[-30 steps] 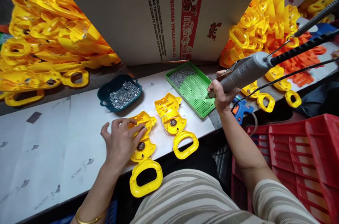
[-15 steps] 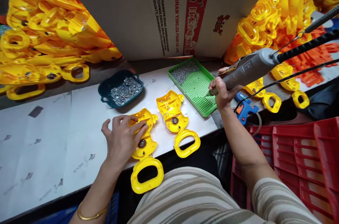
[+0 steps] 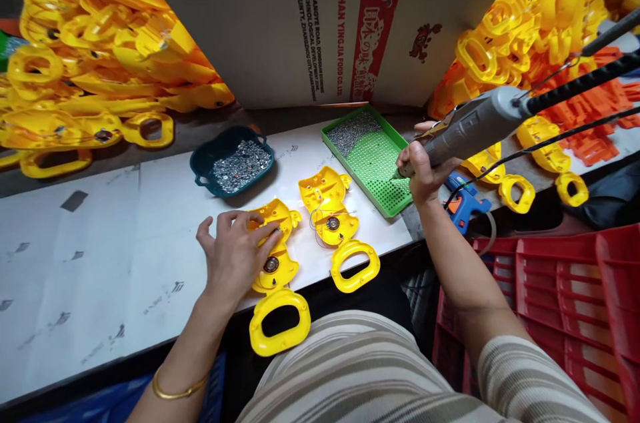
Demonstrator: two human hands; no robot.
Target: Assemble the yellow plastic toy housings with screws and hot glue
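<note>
My right hand (image 3: 425,166) is wrapped round a grey electric screwdriver (image 3: 465,129), whose tip points down at the perforated end of a green tray (image 3: 370,159). Small metal screws (image 3: 353,133) lie heaped at the tray's far end. My left hand (image 3: 237,249) is bent over a yellow plastic shell (image 3: 283,269), fingers gripping its upper part; a small piece by the fingertips is too hidden to name. The shell has a round speaker and a ring handle (image 3: 280,323) over the table edge. Beside it lies a second yellow shell (image 3: 325,189) with thin wires.
A dark teal basin (image 3: 200,166) of small metal parts stands behind my left hand. Yellow parts (image 3: 115,43) are piled at left and right, near orange pieces (image 3: 570,103). A blue glue gun (image 3: 467,199), red crate (image 3: 550,303) and cardboard box (image 3: 260,29) surround the white table.
The view has shifted slightly, so things sit a little further right. My left hand stays on the shell and the screwdriver tip stays over the tray.
</note>
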